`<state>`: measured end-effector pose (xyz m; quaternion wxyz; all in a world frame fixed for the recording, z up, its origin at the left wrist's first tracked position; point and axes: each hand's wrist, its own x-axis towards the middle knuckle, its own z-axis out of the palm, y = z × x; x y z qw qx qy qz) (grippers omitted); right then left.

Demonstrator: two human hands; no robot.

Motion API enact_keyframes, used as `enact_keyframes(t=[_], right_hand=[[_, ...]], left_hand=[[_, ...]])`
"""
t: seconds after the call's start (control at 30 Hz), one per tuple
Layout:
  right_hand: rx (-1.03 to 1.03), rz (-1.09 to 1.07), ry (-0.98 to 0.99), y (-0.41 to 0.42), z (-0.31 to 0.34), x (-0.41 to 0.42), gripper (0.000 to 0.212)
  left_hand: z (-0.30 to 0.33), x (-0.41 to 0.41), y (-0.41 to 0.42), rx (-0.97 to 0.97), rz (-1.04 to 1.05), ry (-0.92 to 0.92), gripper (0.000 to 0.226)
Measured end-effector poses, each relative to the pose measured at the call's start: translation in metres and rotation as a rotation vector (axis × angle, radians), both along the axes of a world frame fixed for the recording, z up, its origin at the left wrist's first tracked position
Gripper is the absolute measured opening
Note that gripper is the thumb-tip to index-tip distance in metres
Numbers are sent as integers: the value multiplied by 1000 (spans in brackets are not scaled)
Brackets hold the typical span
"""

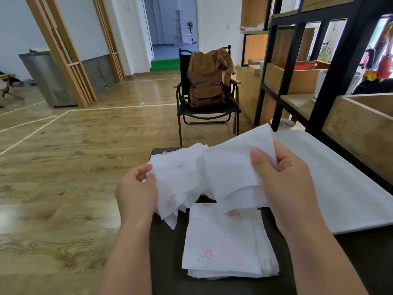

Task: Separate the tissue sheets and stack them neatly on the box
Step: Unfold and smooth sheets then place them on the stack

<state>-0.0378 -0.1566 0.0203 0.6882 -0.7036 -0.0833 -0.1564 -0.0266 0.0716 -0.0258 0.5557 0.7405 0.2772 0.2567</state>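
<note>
Closest up, the neat stack (225, 241) sits on the dark tabletop (168, 252). Right hand (285, 179) grip pinches a plain sheet (231, 167), left hand (138, 192) pinches the printed bunch (180, 182). I'd peel slowly so nothing tears; both lots hang between the hands, above the stack.

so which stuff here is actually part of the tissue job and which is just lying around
Job:
left hand
right hand
sheet being pulled apart
loose pile
neat stack
dark box

Lying about:
chair
backpack
shelving
white board
</note>
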Motion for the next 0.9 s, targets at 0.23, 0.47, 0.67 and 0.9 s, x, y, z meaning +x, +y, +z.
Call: enact_keyframes(t=[0.23, 0.47, 0.67, 0.9], right_hand=[[164, -47, 0, -9, 2, -5, 14], [151, -43, 13, 3, 1, -4, 17], [163, -4, 5, 9, 3, -9, 17], [240, 69, 9, 11, 10, -14, 20]], left_hand=[[17, -19, -24, 604, -14, 185, 44], [59, -33, -65, -103, -511, 49, 54], [44, -23, -71, -155, -437, 178, 53], [46, -25, -66, -282, -623, 44, 32]])
